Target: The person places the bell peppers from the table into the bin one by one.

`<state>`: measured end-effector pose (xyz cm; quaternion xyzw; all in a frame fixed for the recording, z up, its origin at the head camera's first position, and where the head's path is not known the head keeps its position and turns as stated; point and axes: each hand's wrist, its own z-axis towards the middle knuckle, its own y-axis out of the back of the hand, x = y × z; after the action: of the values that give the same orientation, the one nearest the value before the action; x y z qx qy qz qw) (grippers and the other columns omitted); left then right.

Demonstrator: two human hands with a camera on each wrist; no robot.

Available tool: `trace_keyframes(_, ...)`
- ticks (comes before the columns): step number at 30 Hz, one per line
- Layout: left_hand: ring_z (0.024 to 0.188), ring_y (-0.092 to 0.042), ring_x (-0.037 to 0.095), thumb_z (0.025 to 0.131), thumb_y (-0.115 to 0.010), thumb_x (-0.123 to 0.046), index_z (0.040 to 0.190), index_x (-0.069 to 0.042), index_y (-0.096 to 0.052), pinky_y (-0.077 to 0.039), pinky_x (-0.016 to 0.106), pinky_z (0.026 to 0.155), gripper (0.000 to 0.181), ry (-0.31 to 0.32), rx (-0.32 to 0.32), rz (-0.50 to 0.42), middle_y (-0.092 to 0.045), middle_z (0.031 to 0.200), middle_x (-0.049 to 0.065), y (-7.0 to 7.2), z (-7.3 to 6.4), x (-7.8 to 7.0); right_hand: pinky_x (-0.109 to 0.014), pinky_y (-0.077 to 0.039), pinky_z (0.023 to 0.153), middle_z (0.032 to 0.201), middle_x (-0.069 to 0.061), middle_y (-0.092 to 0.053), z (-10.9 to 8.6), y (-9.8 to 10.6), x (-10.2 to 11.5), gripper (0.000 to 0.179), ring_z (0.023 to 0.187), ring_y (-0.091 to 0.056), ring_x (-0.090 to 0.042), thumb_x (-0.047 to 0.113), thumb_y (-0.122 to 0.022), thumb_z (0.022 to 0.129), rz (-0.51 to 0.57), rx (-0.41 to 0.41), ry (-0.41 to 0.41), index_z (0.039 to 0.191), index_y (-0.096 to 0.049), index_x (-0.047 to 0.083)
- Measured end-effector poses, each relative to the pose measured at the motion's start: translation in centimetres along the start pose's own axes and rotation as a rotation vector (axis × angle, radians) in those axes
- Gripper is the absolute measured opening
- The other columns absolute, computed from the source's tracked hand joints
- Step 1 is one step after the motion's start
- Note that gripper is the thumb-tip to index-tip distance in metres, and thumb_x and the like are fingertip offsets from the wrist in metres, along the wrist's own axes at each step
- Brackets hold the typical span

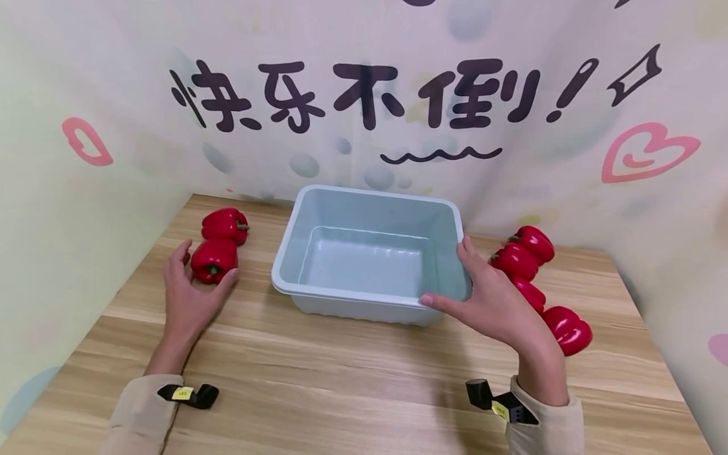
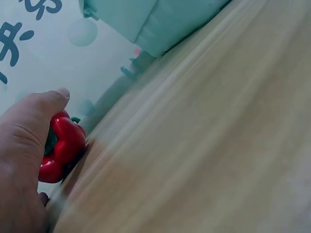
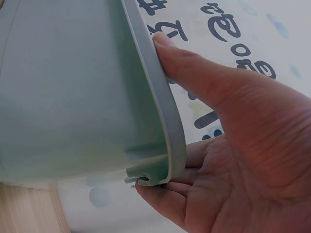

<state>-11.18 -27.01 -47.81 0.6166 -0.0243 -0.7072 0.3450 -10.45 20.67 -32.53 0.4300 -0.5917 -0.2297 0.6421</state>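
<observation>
A red bell pepper lies on the left of the table, its green stem facing the front edge. My left hand is spread around it, fingers along its left side and thumb by its right. In the left wrist view the thumb overlaps the pepper. Behind it, another red bell pepper lies close against it. With my right hand I grip the front right corner of a light blue plastic bin, thumb on the front rim. The right wrist view shows my fingers curled under the bin's rim.
Several more red bell peppers form a slanting row right of the bin, close beside my right forearm. The wooden table ends at a printed cloth backdrop behind the bin. Nothing lies inside the bin.
</observation>
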Motion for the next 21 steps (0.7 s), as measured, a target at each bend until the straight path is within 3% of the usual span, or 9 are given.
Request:
trace_keyframes(4,0.147,-0.039,0.027,0.088,-0.085,-0.027,0.164,-0.018,-0.029,-0.040,0.043,0.126,0.096,-0.004,-0.001,0.014,-0.033,0.161,0.017,-0.3,0.3,0.1,-0.058,-0.062,0.095,0.172,-0.022,-0.031,0.0,0.0,-0.1,0.122,0.134,-0.060,-0.046,0.064,-0.079,0.086,-0.001,0.000,-0.004,0.171,-0.010,0.010)
trace_keyframes(6,0.144,-0.041,0.024,0.088,-0.085,-0.029,0.163,-0.018,-0.030,-0.042,0.034,0.121,0.093,0.001,-0.009,0.027,-0.036,0.159,0.015,-0.4,0.5,0.2,-0.058,-0.062,0.095,0.173,-0.022,-0.031,0.0,0.0,-0.1,0.122,0.134,-0.059,-0.047,0.064,-0.079,0.086,-0.002,0.001,-0.005,0.171,-0.010,0.010)
trace_keyframes(8,0.141,-0.042,0.022,0.088,-0.085,-0.031,0.161,-0.018,-0.032,-0.044,0.033,0.115,0.091,0.002,-0.017,0.043,-0.038,0.157,0.014,-0.5,0.6,0.2,-0.059,-0.062,0.096,0.174,-0.021,-0.029,0.0,0.0,-0.1,0.121,0.135,-0.058,-0.047,0.064,-0.079,0.086,-0.004,0.002,-0.008,0.171,-0.010,0.011)
trace_keyframes(15,0.141,-0.040,0.028,0.086,-0.087,-0.031,0.160,-0.016,-0.033,-0.045,0.062,0.109,0.093,-0.039,-0.018,0.058,-0.040,0.157,0.017,-0.9,1.2,0.2,-0.059,-0.062,0.096,0.175,-0.020,-0.025,0.1,0.0,-0.1,0.122,0.137,-0.057,-0.047,0.066,-0.078,0.086,-0.007,0.004,-0.006,0.171,-0.010,0.012)
trace_keyframes(21,0.145,-0.038,0.031,0.085,-0.088,-0.030,0.160,-0.018,-0.033,-0.046,0.067,0.110,0.093,-0.047,0.003,0.082,-0.039,0.157,0.018,-1.3,1.7,0.1,-0.058,-0.062,0.096,0.177,-0.018,-0.022,0.0,0.1,-0.1,0.120,0.137,-0.058,-0.047,0.065,-0.079,0.086,-0.001,0.002,-0.002,0.171,-0.011,0.012)
